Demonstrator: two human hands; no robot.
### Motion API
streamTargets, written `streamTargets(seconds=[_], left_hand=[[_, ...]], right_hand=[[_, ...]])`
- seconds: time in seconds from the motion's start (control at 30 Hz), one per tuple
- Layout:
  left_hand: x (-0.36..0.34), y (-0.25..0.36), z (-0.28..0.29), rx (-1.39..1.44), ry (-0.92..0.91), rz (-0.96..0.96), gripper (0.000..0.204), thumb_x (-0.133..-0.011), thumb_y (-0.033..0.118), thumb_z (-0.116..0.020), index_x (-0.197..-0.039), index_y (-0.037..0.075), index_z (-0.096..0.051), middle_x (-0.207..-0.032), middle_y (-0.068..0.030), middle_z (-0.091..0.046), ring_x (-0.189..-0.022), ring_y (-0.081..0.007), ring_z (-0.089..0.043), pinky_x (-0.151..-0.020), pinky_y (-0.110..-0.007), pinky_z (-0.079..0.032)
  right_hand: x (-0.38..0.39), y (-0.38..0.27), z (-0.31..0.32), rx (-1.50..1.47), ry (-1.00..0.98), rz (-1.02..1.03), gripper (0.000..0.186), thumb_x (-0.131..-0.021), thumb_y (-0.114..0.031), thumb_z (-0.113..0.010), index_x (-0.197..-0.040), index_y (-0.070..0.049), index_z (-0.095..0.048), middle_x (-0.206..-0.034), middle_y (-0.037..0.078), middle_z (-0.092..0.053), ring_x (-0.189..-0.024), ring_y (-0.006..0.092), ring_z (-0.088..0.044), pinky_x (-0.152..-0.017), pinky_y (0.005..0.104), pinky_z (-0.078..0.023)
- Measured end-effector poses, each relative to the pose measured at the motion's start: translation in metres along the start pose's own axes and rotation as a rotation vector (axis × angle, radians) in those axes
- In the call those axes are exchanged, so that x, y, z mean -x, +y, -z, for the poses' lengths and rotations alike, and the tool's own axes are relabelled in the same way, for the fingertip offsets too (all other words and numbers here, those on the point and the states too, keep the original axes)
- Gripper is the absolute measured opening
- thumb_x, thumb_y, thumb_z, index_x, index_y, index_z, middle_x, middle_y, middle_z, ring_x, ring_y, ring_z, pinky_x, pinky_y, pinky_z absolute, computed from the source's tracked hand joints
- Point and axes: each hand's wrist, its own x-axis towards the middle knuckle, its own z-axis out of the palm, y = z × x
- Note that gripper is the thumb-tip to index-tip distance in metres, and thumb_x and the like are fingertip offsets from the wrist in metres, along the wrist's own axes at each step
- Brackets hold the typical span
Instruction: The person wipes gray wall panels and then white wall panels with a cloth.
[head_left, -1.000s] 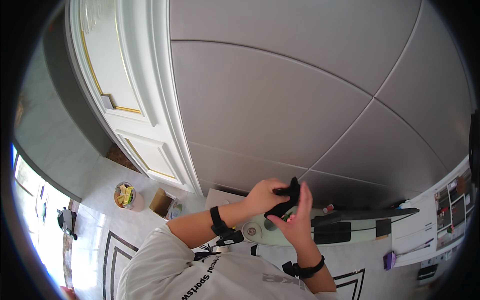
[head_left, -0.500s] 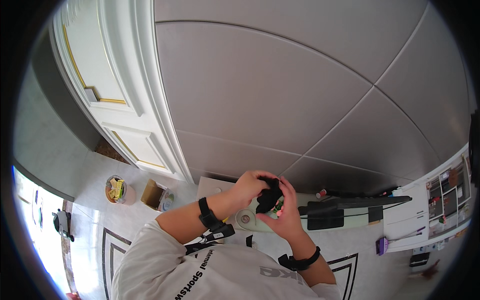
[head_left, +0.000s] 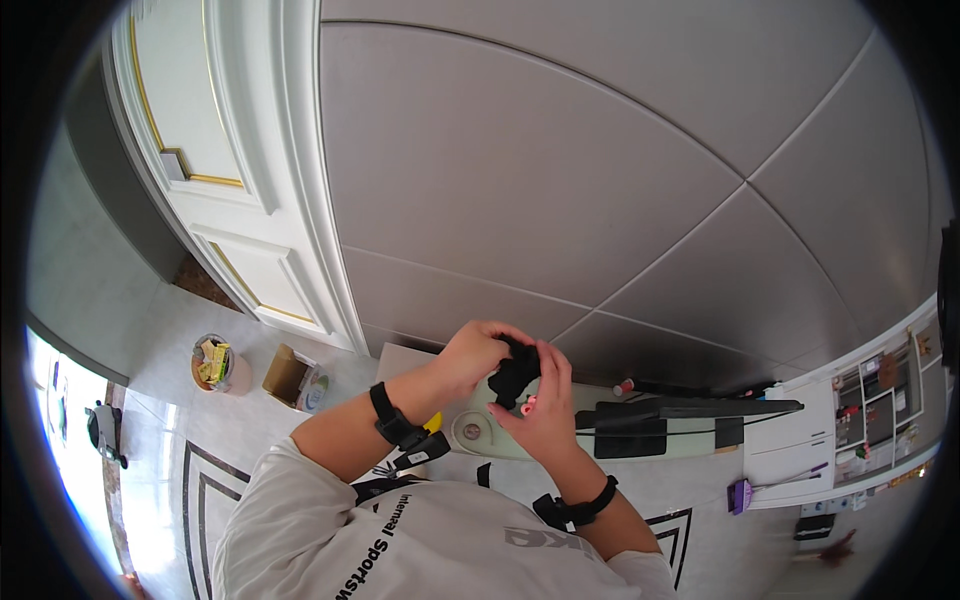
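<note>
Grasping a black bundle, both hands partly block the counter; bin, box leftward.

The person wears a loose, off-white shirt, its short left sleeve and right sleeve ending above the elbows. Small dark lettering slants across the left part of the front; larger, bolder grey lettering sits to the right. The left hand and right hand are bare. Behind each is a black strap with a boxy black module: the left strap and right strap. Near the left strap is a black box with a small pale mark; its attachment is unclear.
</note>
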Motion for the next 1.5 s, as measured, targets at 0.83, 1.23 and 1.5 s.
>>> streamTargets(seconds=[0.83, 1.23, 1.5], left_hand=[[0.061, 0.02, 0.113, -0.098, 0.42, -0.206, 0.03, -0.096, 0.014, -0.06, -0.123, 0.006, -0.072, -0.108, -0.0043, -0.071, -0.103, -0.0149, -0.065, -0.086, -0.03, -0.052], [0.055, -0.001, 0.113, -0.078, 0.375, -0.176, 0.024, -0.098, 0.013, -0.059, -0.116, 0.007, -0.073, -0.1, -0.0024, -0.071, -0.095, -0.0129, -0.065, -0.082, -0.029, -0.051], [0.069, -0.013, 0.119, -0.058, 0.445, -0.156, 0.025, -0.096, 0.014, -0.059, -0.114, 0.006, -0.073, -0.099, -0.0032, -0.071, -0.096, -0.0146, -0.066, -0.083, -0.03, -0.051]], right_hand=[[-0.251, 0.08, 0.132, 0.55, 0.804, 0.309, 0.049, -0.07, 0.01, -0.063, -0.115, -0.007, -0.072, -0.118, 0.004, -0.071, -0.113, 0.0309, -0.062, -0.097, 0.042, -0.052], [-0.157, 0.13, 0.067, 0.43, 0.115, 0.21, 0.044, -0.07, 0.005, -0.067, -0.111, -0.01, -0.069, -0.124, 0.002, -0.067, -0.116, 0.0301, -0.061, -0.091, 0.0428, -0.056], [-0.223, 0.111, 0.176, 0.289, 0.674, 0.1, 0.05, -0.079, -0.004, -0.078, -0.127, -0.003, -0.062, -0.121, 0.018, -0.065, -0.114, 0.0381, -0.062, -0.1, 0.044, -0.049]])
